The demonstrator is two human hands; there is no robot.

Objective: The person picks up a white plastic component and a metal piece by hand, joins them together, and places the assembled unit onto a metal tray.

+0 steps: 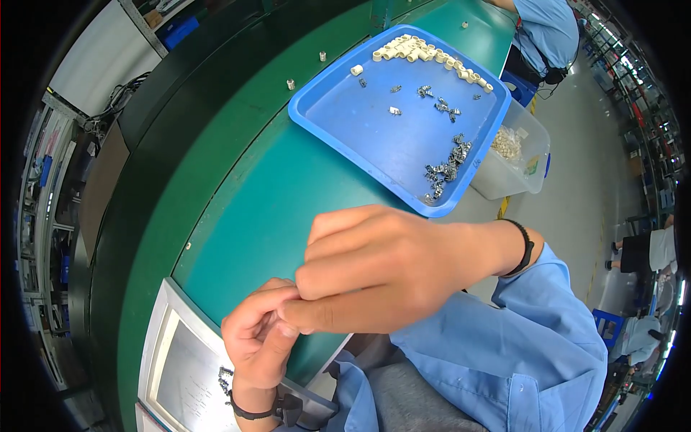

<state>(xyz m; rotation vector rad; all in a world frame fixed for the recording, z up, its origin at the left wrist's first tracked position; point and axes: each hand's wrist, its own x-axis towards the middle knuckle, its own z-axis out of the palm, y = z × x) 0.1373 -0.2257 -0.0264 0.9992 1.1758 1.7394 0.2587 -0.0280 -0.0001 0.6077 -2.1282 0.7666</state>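
My left hand [260, 331] and my right hand [374, 270] meet over the near part of the green table, fingertips pinched together. Whatever lies between them is hidden by the fingers. Beyond the hands a blue tray [345, 119] holds many short cream-coloured cylindrical sleeves [414, 49] along its far side. Small dark metal clip-like parts [450, 164] are heaped at its near right corner, with a few more scattered in the middle. Beside my left wrist, several similar metal parts [225, 380] lie on a white-framed panel [183, 360].
Small assembled-looking pieces [291, 84] stand on the green conveyor strip [237, 129] left of the tray. A clear plastic bin [533, 144] with cream parts and a bag is right of the table. Another person in blue [547, 36] sits at the far end.
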